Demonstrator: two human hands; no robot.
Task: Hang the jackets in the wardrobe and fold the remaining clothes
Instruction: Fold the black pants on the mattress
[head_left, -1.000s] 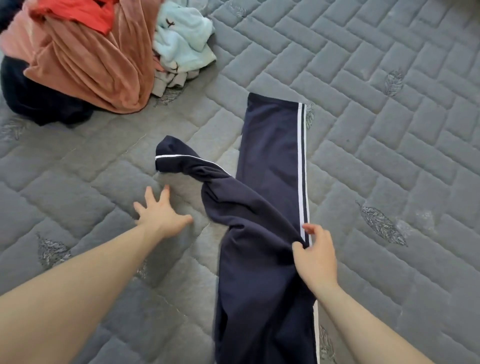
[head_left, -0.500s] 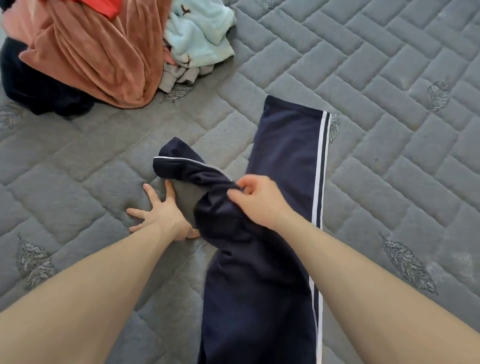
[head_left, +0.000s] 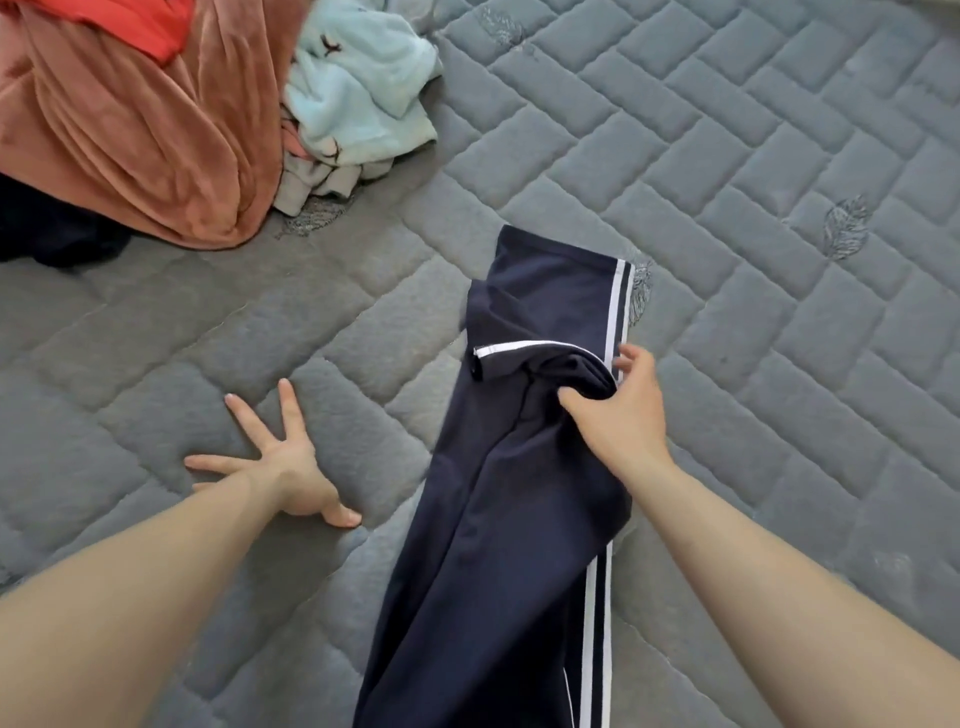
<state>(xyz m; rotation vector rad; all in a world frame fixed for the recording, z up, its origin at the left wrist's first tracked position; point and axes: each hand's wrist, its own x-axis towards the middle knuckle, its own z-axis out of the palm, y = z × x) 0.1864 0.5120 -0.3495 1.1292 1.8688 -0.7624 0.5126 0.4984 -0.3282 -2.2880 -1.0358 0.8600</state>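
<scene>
Navy track trousers (head_left: 519, 519) with white side stripes lie lengthwise on the grey quilted mattress (head_left: 727, 208). The right hand (head_left: 621, 415) grips a bunched leg; the left hand (head_left: 280, 462) rests spread flat on the mattress beside them.

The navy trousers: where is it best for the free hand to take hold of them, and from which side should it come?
Probably the loose leg end with the white stripe, which lies doubled over the navy trousers. The right hand already grips the bunched fabric beside it. The left hand rests spread on the grey quilted mattress, so it could come from the left and pinch that free edge, which faces it.
</scene>
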